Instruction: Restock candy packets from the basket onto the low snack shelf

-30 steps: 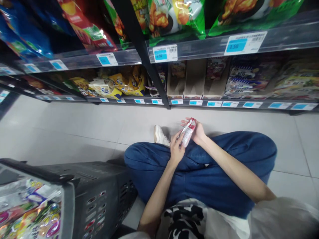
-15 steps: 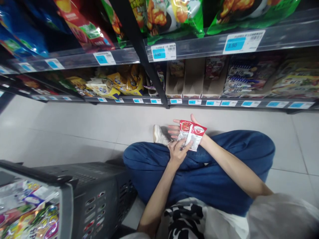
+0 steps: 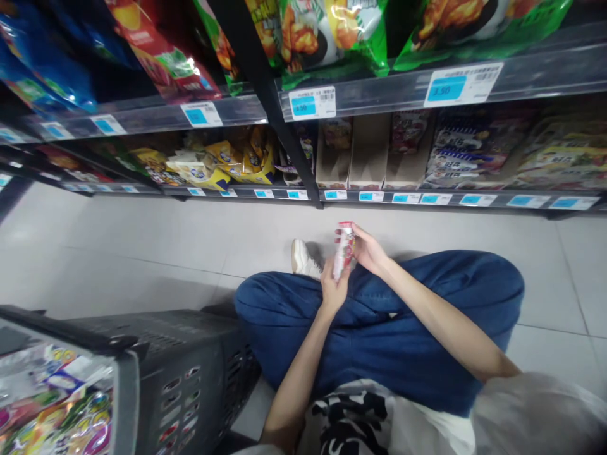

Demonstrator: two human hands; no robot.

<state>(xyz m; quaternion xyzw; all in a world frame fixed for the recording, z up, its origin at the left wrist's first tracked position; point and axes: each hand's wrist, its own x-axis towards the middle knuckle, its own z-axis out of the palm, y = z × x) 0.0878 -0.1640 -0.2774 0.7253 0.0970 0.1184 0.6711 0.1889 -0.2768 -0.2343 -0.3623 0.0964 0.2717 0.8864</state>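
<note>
Between both hands, above my crossed legs, is a small red and white snack packet [image 3: 344, 249], tilted so that I see it narrow and partly edge-on. My left hand [image 3: 334, 289] is closed on its near end. The far part of the packet is gripped by my right hand [image 3: 368, 250], with the thumb on the near side and fingertips showing past its left edge. The print is too blurred to read.
Ahead runs a shelf rack: the lower shelf [image 3: 398, 198] has cardboard boxes [image 3: 367, 155] and yellow snack packs [image 3: 241, 158], with large bags [image 3: 332, 31] above. A grey basket [image 3: 184, 354] of colourful packets stands at my left. A shoe [image 3: 303, 258] lies near my hands.
The packet lay flat on my open right palm with my left fingers on it. Now it is turned on its side, and both hands have closed on it.
</note>
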